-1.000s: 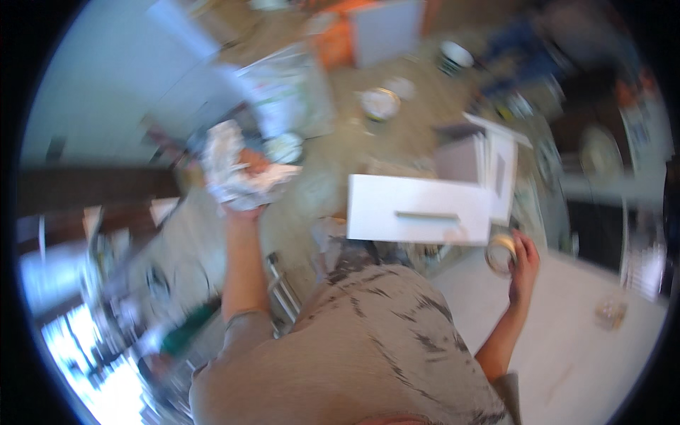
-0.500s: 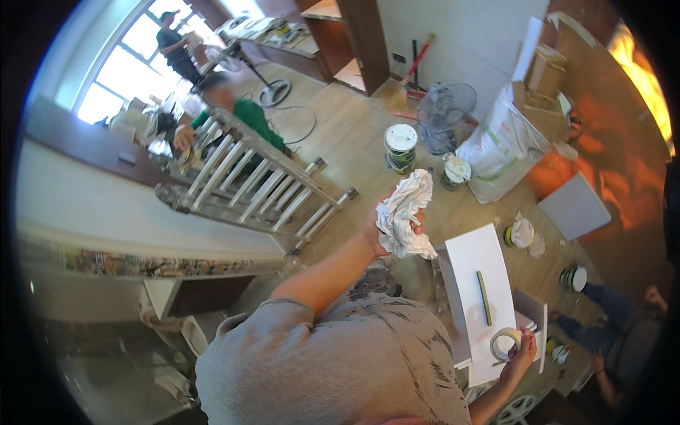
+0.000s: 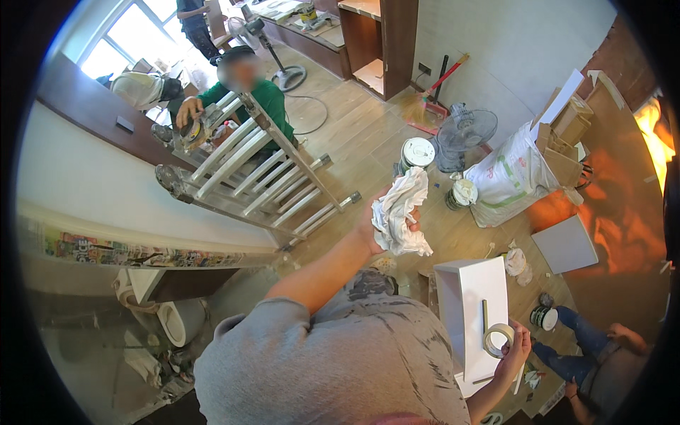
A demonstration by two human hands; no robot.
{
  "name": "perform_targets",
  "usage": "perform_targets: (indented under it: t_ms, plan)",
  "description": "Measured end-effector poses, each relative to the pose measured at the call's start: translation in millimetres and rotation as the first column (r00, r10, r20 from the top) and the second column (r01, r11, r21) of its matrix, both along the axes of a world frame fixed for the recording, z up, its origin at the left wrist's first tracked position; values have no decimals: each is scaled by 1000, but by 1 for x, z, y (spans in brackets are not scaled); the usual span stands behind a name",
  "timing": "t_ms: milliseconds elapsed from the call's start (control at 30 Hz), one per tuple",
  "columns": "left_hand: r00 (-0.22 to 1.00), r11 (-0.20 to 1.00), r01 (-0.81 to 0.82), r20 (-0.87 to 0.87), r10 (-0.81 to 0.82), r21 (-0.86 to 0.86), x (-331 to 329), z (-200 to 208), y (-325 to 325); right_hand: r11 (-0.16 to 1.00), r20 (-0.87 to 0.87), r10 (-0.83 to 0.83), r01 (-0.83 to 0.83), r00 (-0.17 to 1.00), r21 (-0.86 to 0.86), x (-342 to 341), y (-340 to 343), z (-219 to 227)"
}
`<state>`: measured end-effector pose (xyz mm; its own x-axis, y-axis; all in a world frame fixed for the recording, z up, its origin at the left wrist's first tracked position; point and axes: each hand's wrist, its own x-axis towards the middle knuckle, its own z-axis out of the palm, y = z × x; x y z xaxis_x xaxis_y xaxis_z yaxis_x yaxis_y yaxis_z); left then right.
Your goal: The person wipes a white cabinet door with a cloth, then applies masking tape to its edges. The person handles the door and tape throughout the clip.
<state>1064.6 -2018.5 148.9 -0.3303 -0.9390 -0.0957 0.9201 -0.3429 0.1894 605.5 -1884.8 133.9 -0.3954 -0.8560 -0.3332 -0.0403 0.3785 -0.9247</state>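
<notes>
A crumpled white cloth (image 3: 400,212) is bunched in my left hand (image 3: 367,230), with some fingertips showing at its right side. My right hand (image 3: 520,348) pinches a roll of cream masking tape (image 3: 488,341) by its rim, fingers curled round the edge. Directly below the roll stands a white box-like cabinet piece (image 3: 479,285) with an open side. A thin olive-brown strip (image 3: 485,316) lies on its white face, close to the tape roll.
At left an aluminium ladder (image 3: 263,170) leans, with a person in green (image 3: 280,113) behind it. Paint buckets (image 3: 418,152), a fan (image 3: 467,131) and a white sack (image 3: 510,185) stand ahead. Another person's legs (image 3: 577,333) reach in at lower right.
The view has shifted, so the room sits differently in the picture. Both hands keep their holds on the cloth and the tape roll. The person in green has raised their head.
</notes>
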Motion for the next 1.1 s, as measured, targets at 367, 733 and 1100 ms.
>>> perform_targets:
  t_ms: [367,733,1100]
  plan:
    - [993,995,38,-111,-47,-88,29,5,-44,999,-91,7,-3,996,42,50,-25,16]
    - [976,990,-60,202,85,-127,19,-29,3,992,139,52,-36,989,-117,-30,-6,36]
    - [910,999,-3,415,-20,54,-62,1,31,893,616,-308,444,725,-76,-113,150,-3]
